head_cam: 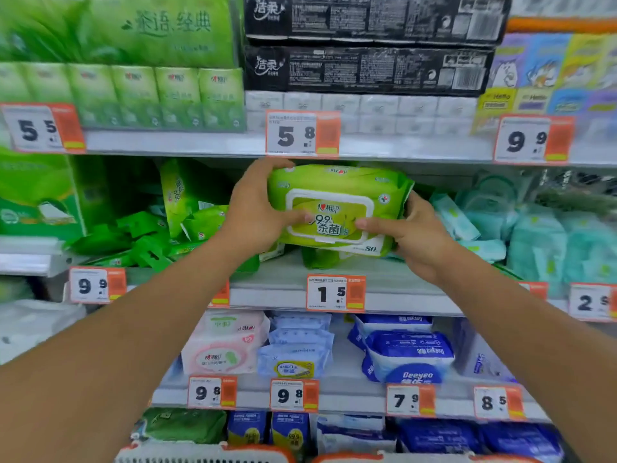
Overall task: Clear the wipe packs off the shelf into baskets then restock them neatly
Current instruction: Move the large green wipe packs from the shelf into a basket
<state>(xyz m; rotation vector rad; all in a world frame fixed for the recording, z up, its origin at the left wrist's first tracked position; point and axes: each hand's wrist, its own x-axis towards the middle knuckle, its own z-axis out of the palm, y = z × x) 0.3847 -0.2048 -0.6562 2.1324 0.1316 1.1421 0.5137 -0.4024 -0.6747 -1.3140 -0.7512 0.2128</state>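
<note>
On the shop shelf [334, 262], above the 1.5 tag [335, 293], both hands [253, 208] [420, 235] squeeze a green wipe pack [337, 208]; tilted, it might slip.

Above the grip we see black tissue cartons [367, 45] stacked over white tissue packs [360, 110], green tissue packs [133, 95] up-left, colourful cartoon packs [551, 71] up-right. Price tag 5.8 [302, 133] sits just above the grip, tag 1.5 [335, 293] just below. A green box [36, 195] stands far left.
</note>
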